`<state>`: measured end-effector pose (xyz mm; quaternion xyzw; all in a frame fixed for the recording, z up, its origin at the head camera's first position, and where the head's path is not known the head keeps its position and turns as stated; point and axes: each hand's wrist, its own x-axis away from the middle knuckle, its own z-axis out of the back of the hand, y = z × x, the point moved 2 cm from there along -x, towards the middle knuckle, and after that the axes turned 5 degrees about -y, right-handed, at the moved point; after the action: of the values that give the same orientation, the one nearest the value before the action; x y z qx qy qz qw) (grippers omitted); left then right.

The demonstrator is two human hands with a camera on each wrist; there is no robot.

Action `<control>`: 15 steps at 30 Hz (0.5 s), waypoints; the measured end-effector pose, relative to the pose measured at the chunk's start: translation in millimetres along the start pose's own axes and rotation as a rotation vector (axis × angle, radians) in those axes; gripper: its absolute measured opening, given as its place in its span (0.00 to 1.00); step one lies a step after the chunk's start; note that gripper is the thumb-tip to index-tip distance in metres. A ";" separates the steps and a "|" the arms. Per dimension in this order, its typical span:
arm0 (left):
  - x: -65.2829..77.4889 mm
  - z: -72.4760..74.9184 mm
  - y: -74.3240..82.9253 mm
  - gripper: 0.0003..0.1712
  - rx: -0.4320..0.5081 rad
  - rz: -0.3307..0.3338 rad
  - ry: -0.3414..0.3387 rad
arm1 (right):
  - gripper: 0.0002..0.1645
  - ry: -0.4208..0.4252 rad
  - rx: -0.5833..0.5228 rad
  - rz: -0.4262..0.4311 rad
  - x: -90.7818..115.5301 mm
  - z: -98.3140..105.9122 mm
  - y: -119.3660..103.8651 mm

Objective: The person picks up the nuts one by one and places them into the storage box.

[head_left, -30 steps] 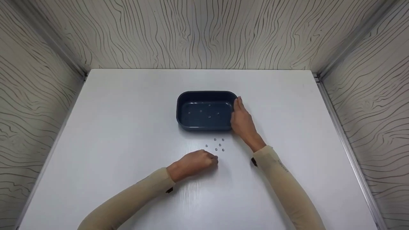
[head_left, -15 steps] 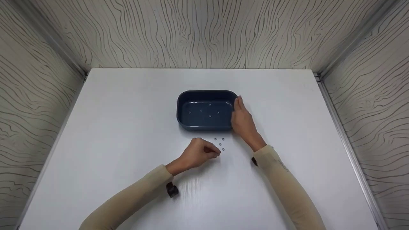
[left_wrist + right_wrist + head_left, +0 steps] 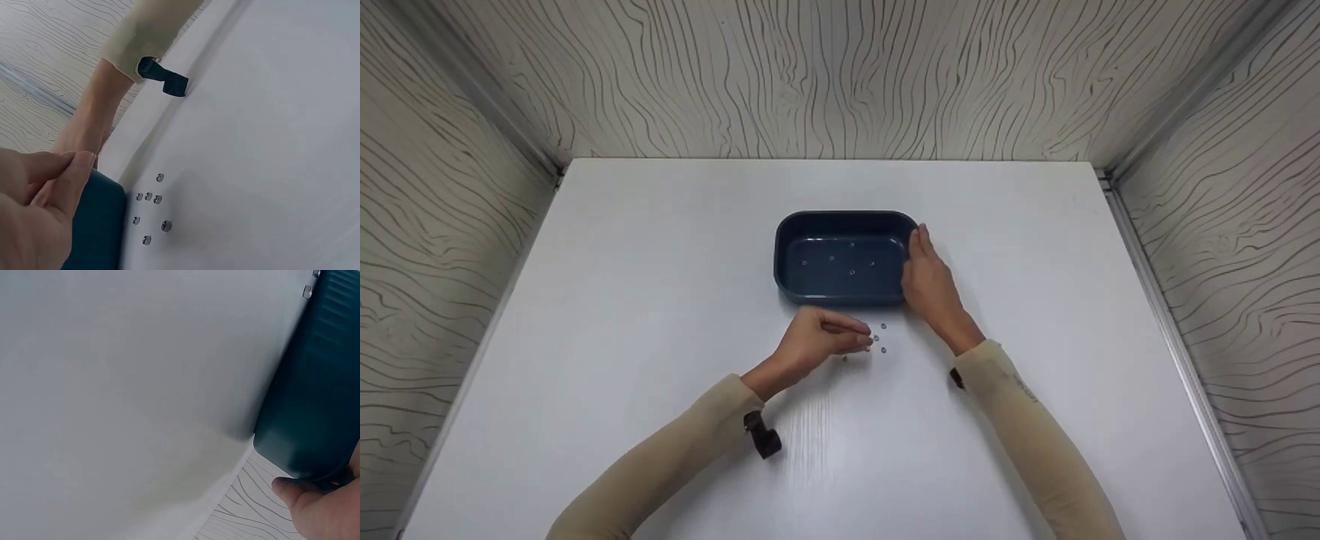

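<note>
My left hand (image 3: 817,341) hovers over the table just in front of a dark blue rectangular bin (image 3: 840,301), thumb and fingertips pinched together. The pinch appears to hold a small metal nut, mostly hidden by the fingertips. Below it, several loose nuts (image 3: 157,199) lie on the table; some are covered by the hand in the head view. Inside the bin, several more nuts (image 3: 852,272) are spread over its floor. My right hand (image 3: 934,289) grips the bin's right end, its thumb (image 3: 289,492) at the rim in the right wrist view.
The white table (image 3: 660,262) has patterned wall panels (image 3: 840,82) behind and at both sides. Metal rails (image 3: 1177,330) run along the side walls. Each sleeve carries a small dark camera mount, such as the left one (image 3: 763,436).
My left hand has lifted from the table near the loose nuts and moved up toward the bin's front edge, fingers pinched. The right hand and bin have stayed in place.
</note>
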<state>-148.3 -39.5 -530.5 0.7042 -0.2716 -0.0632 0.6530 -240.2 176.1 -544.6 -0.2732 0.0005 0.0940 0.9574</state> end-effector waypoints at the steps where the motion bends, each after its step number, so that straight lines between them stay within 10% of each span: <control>1: -0.5 0.3 1.0 0.14 0.028 -0.006 0.001 | 0.34 0.000 -0.001 0.001 0.2 0.0 0.0; 15: -8.2 11.1 17.8 0.14 0.086 -0.038 0.048 | 0.35 -0.007 -0.007 -0.014 0.4 -0.3 -1.3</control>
<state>-165.5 -45.5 -517.2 0.7378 -0.2449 -0.0473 0.6272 -239.6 175.0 -544.2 -0.2761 -0.0054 0.0883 0.9570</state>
